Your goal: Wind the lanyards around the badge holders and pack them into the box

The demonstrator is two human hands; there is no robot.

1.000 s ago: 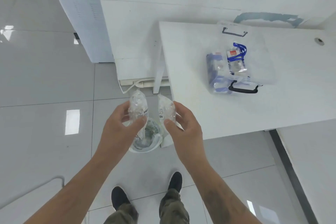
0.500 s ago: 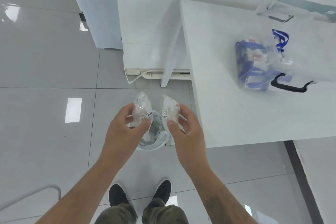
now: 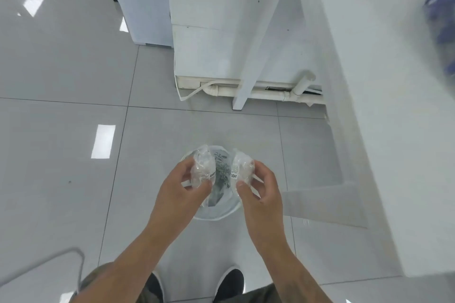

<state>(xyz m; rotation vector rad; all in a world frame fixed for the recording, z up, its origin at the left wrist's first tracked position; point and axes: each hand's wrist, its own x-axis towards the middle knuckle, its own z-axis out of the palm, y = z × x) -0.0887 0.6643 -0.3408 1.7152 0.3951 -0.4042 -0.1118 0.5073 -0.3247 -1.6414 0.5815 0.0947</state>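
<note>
Grey tiled floor; hands pinch clear wrappers, left and right, labels unreadable

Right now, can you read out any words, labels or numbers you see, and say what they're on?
White sticker on the left clear wrapper: sideways dark letters, too blurred to read.
White sticker on the right clear wrapper: sideways dark letters and fine print, too blurred to read.
Nothing else carries text.

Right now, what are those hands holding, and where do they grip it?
Each hand pinches a crumpled clear plastic wrapper between thumb and fingers: left hand on one wrapper, right hand on another, above a bin.
</note>
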